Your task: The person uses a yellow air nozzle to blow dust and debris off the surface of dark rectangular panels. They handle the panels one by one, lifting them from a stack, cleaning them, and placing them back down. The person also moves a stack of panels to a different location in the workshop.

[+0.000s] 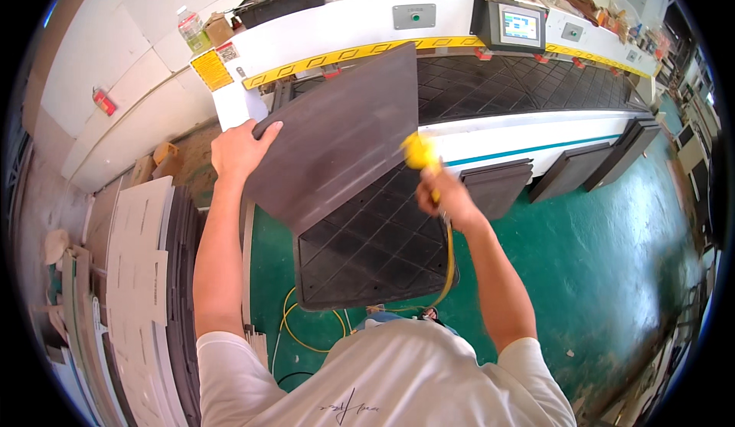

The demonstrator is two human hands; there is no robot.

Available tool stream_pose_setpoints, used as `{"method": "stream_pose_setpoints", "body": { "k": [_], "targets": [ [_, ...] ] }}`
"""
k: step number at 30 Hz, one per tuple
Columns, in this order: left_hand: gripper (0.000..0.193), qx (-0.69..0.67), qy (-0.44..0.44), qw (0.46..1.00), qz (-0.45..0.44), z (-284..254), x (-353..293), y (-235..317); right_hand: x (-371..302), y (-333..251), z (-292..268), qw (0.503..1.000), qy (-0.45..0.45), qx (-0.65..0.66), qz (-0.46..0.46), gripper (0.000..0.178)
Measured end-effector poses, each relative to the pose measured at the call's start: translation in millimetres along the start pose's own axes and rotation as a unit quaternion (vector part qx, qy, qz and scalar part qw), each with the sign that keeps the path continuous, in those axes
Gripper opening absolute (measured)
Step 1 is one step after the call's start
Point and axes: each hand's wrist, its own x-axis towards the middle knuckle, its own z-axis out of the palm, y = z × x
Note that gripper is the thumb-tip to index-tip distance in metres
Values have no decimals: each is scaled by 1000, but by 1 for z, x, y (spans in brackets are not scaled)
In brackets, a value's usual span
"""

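Observation:
A large dark grey-brown panel [344, 136] stands tilted above a black ribbed platform [375, 251] in front of me. My left hand [241, 147] grips the panel's upper left edge, thumb on the face towards me and the fingers mostly hidden behind it. In my right hand [448, 197], fingers closed round it, is a yellow air blow gun [419, 151], smeared by motion. It is raised by the panel's right edge. A yellow hose [449, 266] hangs down from it past the platform's right side.
Behind the panel runs a long white machine [452, 29] with a black patterned bed [528, 82] and a screen [522, 26]. Dark panels [570, 170] lean against its front at right. Stacked boards [138, 251] stand at left. Yellow hose coils [314, 339] lie on the green floor.

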Motion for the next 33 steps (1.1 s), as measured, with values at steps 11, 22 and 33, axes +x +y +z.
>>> {"method": "stream_pose_setpoints", "body": {
  "k": [11,22,33],
  "targets": [
    [74,6,4,1000,-11,6,-2,-3,-14,95,27,974,-136,-76,166,32],
    [72,2,2,1000,-12,5,-6,1,-5,132,-34,977,-2,-77,201,31],
    [76,9,-4,1000,-4,5,-3,0,-39,162,-42,982,72,-41,168,29]
  ]
}}
